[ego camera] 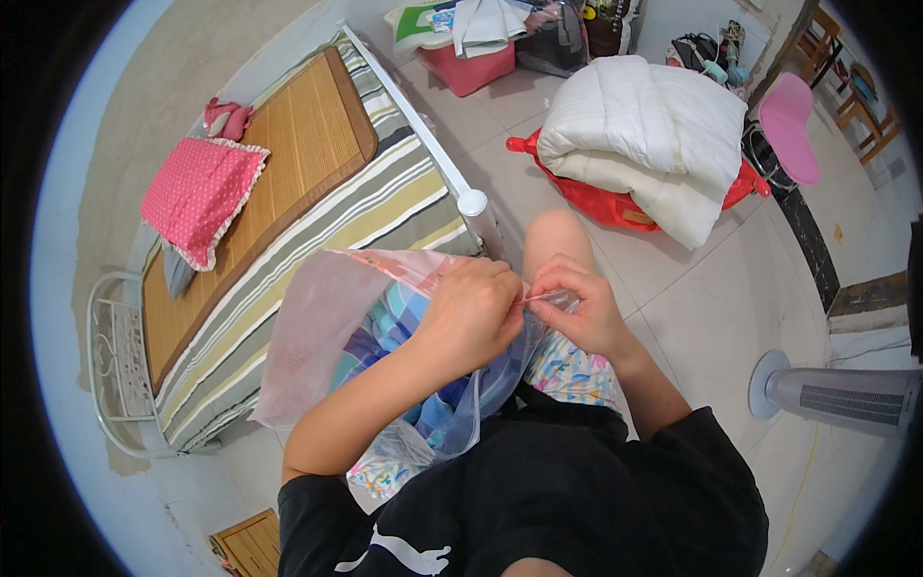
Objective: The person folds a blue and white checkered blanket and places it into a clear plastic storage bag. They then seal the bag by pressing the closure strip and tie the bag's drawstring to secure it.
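Observation:
A translucent pink plastic bag (pixel 314 317) rests on my lap with blue plaid fabric (pixel 433 411) inside it. My left hand (pixel 476 306) is closed on the gathered edge of the bag, its fingertips partly hidden behind the knuckles. Close beside it, my right hand (pixel 577 303) pinches the same bag edge between thumb and fingers. A thin strip of the plastic runs between the two hands, above my bare knee (pixel 557 238). The bag's mouth gapes toward the left.
At left stands a metal-framed bed (pixel 404 101) with a bamboo mat (pixel 296 137) and a pink dotted pillow (pixel 205 191). A folded white quilt (pixel 642 130) lies on a red bag (pixel 613 205) ahead. A tower fan (pixel 836 397) and a pink chair (pixel 789 130) are at right.

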`<state>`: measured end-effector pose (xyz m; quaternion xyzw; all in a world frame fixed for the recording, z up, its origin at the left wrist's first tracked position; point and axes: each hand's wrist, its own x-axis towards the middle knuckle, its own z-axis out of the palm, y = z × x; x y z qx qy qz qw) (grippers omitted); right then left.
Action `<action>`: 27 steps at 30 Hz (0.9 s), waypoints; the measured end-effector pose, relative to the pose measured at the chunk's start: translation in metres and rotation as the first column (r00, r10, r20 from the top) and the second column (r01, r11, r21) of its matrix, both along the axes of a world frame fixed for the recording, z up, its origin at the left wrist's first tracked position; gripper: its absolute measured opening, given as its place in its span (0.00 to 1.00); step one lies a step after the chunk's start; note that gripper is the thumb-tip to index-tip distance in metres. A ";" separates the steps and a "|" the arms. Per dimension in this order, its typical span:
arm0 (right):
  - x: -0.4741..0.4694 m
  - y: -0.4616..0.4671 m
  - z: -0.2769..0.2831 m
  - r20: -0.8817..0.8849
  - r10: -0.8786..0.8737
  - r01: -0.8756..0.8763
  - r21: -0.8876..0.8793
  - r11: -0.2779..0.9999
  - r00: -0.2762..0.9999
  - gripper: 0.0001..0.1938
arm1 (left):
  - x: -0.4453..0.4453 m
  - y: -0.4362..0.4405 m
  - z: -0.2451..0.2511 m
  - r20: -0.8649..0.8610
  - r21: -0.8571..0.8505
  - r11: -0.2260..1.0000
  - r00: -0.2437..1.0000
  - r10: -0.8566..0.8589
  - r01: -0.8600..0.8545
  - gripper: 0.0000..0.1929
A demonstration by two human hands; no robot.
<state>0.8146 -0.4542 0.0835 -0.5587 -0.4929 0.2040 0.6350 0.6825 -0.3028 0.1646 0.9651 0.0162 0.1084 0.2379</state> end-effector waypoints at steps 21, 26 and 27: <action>0.011 0.010 0.019 0.382 -0.017 -0.002 0.051 0.999 0.924 0.09 | -0.004 0.002 -0.003 0.027 0.030 1.000 1.000 0.005 -0.006 0.07; 0.011 0.014 0.020 0.445 -0.015 -0.027 0.088 0.996 0.895 0.08 | -0.002 0.000 -0.002 0.024 0.033 0.999 1.000 -0.012 0.011 0.06; 0.012 0.015 0.020 0.455 -0.021 -0.030 0.104 0.994 0.890 0.08 | -0.002 -0.001 -0.002 0.026 0.032 0.999 1.000 -0.011 0.011 0.06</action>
